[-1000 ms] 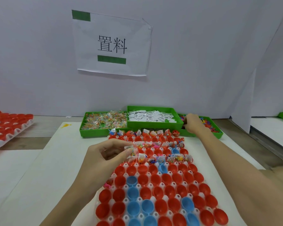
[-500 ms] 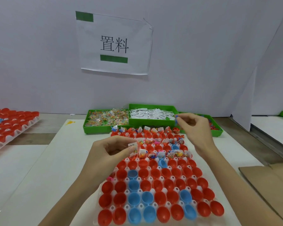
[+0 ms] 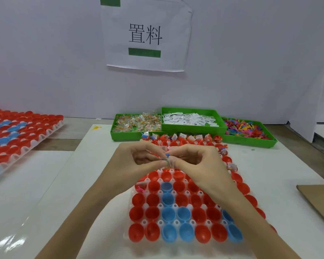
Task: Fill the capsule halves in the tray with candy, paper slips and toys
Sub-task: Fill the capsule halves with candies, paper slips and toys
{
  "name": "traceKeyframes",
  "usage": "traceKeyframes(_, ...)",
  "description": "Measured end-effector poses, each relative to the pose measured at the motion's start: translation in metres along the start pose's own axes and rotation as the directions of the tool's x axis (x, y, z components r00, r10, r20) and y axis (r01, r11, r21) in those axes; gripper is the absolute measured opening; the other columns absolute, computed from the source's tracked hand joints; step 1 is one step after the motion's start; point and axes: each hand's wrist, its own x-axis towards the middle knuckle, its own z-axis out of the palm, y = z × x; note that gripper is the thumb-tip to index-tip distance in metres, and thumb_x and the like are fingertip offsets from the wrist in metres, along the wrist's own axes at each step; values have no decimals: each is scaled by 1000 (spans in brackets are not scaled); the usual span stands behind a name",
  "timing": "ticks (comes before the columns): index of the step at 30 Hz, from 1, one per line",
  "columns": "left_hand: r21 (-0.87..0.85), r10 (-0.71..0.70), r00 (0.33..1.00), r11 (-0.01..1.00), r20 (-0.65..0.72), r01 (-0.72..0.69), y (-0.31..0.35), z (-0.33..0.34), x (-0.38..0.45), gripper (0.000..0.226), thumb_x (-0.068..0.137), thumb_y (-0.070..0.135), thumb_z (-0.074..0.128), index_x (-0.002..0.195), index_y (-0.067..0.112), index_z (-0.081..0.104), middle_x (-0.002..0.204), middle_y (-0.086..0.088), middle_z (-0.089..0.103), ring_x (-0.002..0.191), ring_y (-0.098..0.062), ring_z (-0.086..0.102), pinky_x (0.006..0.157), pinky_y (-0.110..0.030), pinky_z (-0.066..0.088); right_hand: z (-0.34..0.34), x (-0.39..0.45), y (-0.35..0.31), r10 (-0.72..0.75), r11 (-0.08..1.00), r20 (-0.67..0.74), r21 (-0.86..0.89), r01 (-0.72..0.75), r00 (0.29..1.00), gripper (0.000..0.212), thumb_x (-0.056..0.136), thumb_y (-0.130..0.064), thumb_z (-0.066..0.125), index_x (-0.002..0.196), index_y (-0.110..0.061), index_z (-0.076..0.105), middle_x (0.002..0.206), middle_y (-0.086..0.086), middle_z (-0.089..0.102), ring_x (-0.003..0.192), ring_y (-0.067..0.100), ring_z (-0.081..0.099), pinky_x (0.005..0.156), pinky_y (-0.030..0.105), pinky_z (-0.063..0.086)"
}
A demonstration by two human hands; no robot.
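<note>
Over the middle of the tray [image 3: 158, 223], where your left hand [image 3: 138, 161] and right hand [image 3: 198, 163] pinch a small bundle [image 3: 167, 160] topped by a blue toy, keep both grips snug and lower it squarely into the nearest empty red capsule half [image 3: 166, 175].

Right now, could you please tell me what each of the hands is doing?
Left hand: pinching a candy.
Right hand: pinching a small blue toy.

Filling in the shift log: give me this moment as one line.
left hand: pinches candy packet | right hand: pinches blue toy | both over capsule tray | near rows unfilled
</note>
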Motion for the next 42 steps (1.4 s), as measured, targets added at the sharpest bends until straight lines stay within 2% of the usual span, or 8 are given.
traceKeyframes(6, 223, -82, 973, 974, 216, 33, -8, -16, -2, 16, 80, 12, 86, 90, 16, 74, 84, 3, 78, 78, -16, 77, 77, -30, 63, 10, -4, 7, 125, 989, 125, -100, -112, 984, 13, 93, -10, 72, 98, -19, 81, 90, -4, 79, 86, 11, 76, 86, 33, 62)
traceKeyframes(9, 299, -96, 964, 954, 248, 18, -11, -18, -2, 15, 80, 10, 86, 87, 15, 74, 85, 5, 76, 80, -16, 76, 79, -33, 63, 15, -6, 7, 157, 978, 164, -162, -130, 974, 18, 96, -11, 67, 100, -23, 81, 93, -10, 79, 90, 5, 75, 88, 32, 61)
traceKeyframes(13, 337, -111, 962, 941, 251, 20, -13, -21, -2, 13, 79, 8, 86, 82, 13, 75, 83, 5, 76, 79, -14, 75, 80, -33, 63, 18, -6, 7, 186, 979, 215, -121, -163, 959, 18, 88, -11, 77, 103, -21, 79, 96, -7, 78, 92, 6, 74, 89, 27, 60)
traceKeyframes(21, 492, -124, 957, 870, 262, -22, -17, -15, -2, 10, 77, 21, 89, 76, 25, 79, 79, 12, 73, 81, -7, 64, 76, -29, 56, 30, -7, 14, 89, 935, 164, -354, -26, 982, 15, 86, -7, 78, 93, -20, 77, 83, -10, 74, 79, 3, 70, 73, 15, 57)
traceKeyframes(27, 507, -143, 938, 861, 317, -41, -14, -25, -3, 7, 83, 24, 84, 87, 30, 83, 83, 15, 74, 82, -5, 67, 77, -24, 56, 36, -5, 13, 42, 889, 186, -456, 48, 982, 10, 87, -8, 76, 90, -18, 78, 79, -11, 71, 78, 1, 65, 69, 12, 53)
traceKeyframes(33, 567, -105, 958, 821, 268, -69, -17, -18, -1, 7, 81, 18, 84, 84, 23, 81, 86, 9, 66, 77, -5, 61, 74, -28, 55, 40, -2, 21, 6, 799, 157, -595, 90, 988, 8, 89, -19, 76, 93, -27, 74, 98, -9, 49, 76, 2, 52, 73, 13, 45)
traceKeyframes(38, 566, -100, 960, 822, 262, -69, -20, -18, -1, 9, 78, 21, 87, 80, 26, 80, 82, 12, 67, 77, -6, 63, 71, -26, 56, 39, -3, 23, -22, 800, 178, -587, 124, 984, 10, 92, -26, 74, 102, -28, 78, 102, -11, 51, 78, -1, 52, 72, 9, 44)
traceKeyframes(42, 489, -94, 956, 870, 279, -57, -18, -31, -2, 8, 81, 24, 86, 85, 31, 83, 83, 15, 73, 79, -10, 69, 72, -22, 57, 20, -1, 18, -28, 918, 22, -396, 34, 999, 11, 93, -35, 72, 88, -29, 80, 89, -12, 66, 72, 7, 65, 73, 22, 56)
